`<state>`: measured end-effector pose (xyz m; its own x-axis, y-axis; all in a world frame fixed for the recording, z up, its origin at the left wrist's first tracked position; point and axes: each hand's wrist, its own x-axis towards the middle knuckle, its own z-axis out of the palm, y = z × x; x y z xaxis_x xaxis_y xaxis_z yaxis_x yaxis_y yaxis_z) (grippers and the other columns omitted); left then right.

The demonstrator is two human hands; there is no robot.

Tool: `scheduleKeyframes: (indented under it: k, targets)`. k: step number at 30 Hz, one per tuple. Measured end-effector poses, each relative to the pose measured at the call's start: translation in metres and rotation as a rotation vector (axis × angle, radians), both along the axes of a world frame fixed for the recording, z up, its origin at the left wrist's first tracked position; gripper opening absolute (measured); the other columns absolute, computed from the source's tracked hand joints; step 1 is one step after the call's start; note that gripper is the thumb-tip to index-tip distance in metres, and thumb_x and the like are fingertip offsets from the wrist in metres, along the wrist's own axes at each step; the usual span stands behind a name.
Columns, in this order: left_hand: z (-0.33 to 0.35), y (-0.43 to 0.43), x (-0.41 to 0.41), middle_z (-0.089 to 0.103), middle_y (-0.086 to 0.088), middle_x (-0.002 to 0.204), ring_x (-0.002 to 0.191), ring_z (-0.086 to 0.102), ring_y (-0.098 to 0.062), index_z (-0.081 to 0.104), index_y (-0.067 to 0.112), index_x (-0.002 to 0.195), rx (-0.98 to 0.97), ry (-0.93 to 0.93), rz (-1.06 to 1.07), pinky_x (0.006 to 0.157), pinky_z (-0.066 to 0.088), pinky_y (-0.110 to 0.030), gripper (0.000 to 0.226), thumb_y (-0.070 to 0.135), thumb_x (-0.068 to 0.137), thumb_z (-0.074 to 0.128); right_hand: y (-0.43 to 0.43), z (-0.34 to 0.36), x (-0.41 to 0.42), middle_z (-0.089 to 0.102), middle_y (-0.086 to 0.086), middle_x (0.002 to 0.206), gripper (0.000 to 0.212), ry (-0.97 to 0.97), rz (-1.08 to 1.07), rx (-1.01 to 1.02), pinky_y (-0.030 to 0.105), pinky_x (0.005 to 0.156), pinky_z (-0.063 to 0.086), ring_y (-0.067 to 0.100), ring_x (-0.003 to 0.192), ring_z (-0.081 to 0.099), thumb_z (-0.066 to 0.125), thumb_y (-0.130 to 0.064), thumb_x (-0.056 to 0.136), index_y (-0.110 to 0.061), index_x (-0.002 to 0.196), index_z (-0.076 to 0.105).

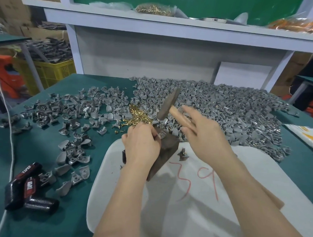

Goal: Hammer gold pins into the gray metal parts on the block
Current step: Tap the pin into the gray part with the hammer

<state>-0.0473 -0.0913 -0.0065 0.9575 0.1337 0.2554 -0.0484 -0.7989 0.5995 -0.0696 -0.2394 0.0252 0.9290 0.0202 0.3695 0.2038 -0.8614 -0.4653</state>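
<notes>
Left hand [140, 143] rests on the block [167, 153] and pinches a gray part [162, 134] at its fingertips, likely to steady it for the blow. Right hand [204, 134] grips the hammer [166, 104] by its wooden handle, head raised above and beyond the part. Gold pins [136, 114] are heaped just past the left knuckles, within easy reach.

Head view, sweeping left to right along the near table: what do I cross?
Black TAPER tools, left hand holding a gray part, dark block, right hand gripping the hammer, white and orange packet at the right edge.
</notes>
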Motion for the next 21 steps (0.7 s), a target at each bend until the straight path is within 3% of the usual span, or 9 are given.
scheduleKeyframes:
  k: [6, 10, 15, 19, 21]
  targets:
    - [0.0, 0.0, 0.0, 0.064, 0.003, 0.099, 0.104, 0.053, -0.024, 0.066, 0.024, 0.078, -0.02, -0.008, 0.002, 0.081, 0.028, -0.033, 0.013, 0.023, 0.088, 0.06, -0.002, 0.004, -0.026, 0.063, -0.01, 0.122, 0.05, -0.25, 0.021, 0.027, 0.035, 0.088, 0.05, 0.019, 0.107, 0.061, 0.057, -0.016, 0.092, -0.04, 0.134, 0.047]
    - [-0.001, 0.001, 0.002, 0.062, 0.003, 0.102, 0.105, 0.051, -0.025, 0.069, 0.024, 0.081, -0.008, -0.001, -0.003, 0.085, 0.031, -0.035, 0.012, 0.024, 0.089, 0.06, -0.004, 0.003, -0.031, 0.062, -0.01, 0.123, 0.047, -0.032, 0.051, -0.195, 0.038, 0.088, 0.05, 0.02, 0.109, 0.06, 0.054, -0.021, 0.092, -0.046, 0.131, 0.047]
    - [-0.001, 0.001, 0.002, 0.065, 0.002, 0.097, 0.102, 0.054, -0.026, 0.068, 0.023, 0.08, -0.025, -0.006, 0.007, 0.082, 0.03, -0.034, 0.011, 0.024, 0.088, 0.062, -0.004, 0.012, -0.031, 0.065, -0.011, 0.117, 0.049, -0.289, 0.004, -0.049, 0.031, 0.081, 0.049, 0.017, 0.102, 0.062, 0.056, -0.016, 0.091, -0.041, 0.133, 0.049]
    - [-0.001, 0.001, 0.002, 0.062, 0.004, 0.103, 0.106, 0.05, -0.025, 0.071, 0.025, 0.083, -0.007, 0.012, -0.004, 0.086, 0.031, -0.036, 0.012, 0.025, 0.089, 0.061, -0.003, 0.001, -0.031, 0.063, -0.011, 0.121, 0.047, -0.045, 0.046, -0.227, 0.037, 0.086, 0.051, 0.018, 0.108, 0.06, 0.051, -0.023, 0.093, -0.047, 0.133, 0.044]
    - [-0.001, 0.001, 0.002, 0.063, 0.004, 0.101, 0.106, 0.051, -0.025, 0.07, 0.026, 0.081, -0.005, 0.018, 0.006, 0.088, 0.032, -0.037, 0.012, 0.026, 0.089, 0.06, -0.001, 0.002, -0.029, 0.063, -0.011, 0.118, 0.047, -0.093, 0.035, -0.194, 0.037, 0.083, 0.051, 0.018, 0.105, 0.06, 0.051, -0.023, 0.094, -0.05, 0.132, 0.043]
